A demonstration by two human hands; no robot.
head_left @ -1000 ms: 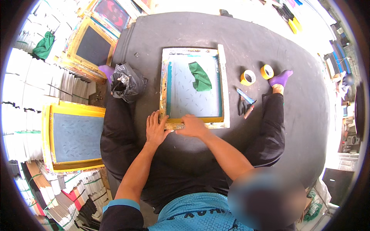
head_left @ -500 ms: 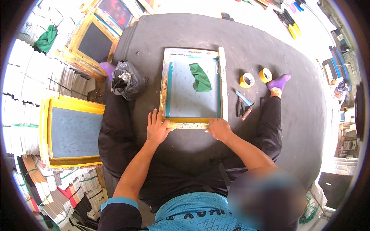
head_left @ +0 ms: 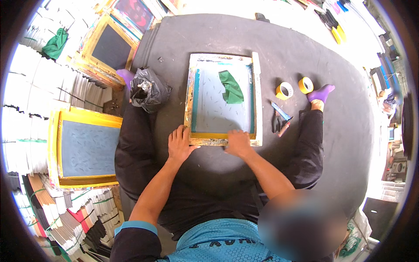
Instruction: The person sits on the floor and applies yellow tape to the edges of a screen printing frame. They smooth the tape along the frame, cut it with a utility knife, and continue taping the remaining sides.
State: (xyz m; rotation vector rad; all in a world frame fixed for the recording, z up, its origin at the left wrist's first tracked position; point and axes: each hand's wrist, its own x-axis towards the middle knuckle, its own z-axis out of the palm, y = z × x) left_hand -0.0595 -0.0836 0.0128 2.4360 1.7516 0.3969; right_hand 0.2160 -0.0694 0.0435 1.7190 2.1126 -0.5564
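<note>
In front of me on the dark surface lies a screen printing frame (head_left: 257,100) with paint-stained wooden bars and pale mesh. A crumpled green cloth (head_left: 231,88) rests on the mesh. My left hand (head_left: 180,144) is at the near left corner, its fingers stretched out against the wood and its thumb along the near bar. Over that same bar, right of its middle, my right hand (head_left: 238,143) curls its fingers, with the thumb on the near side. Whatever lies under the right fingers is hidden.
Right of the frame are two yellow tape rolls (head_left: 284,91), black-handled pliers (head_left: 277,122), a blue cutter (head_left: 280,111) and a red-handled tool (head_left: 285,127). A black plastic bag (head_left: 150,90) sits left. Another yellow-edged screen (head_left: 91,148) and stacked sheets (head_left: 83,89) stand farther left.
My right hand has slid left along the near bar, away from the right corner. My left fingers have drawn closer together at the left corner. The view has shifted slightly.
</note>
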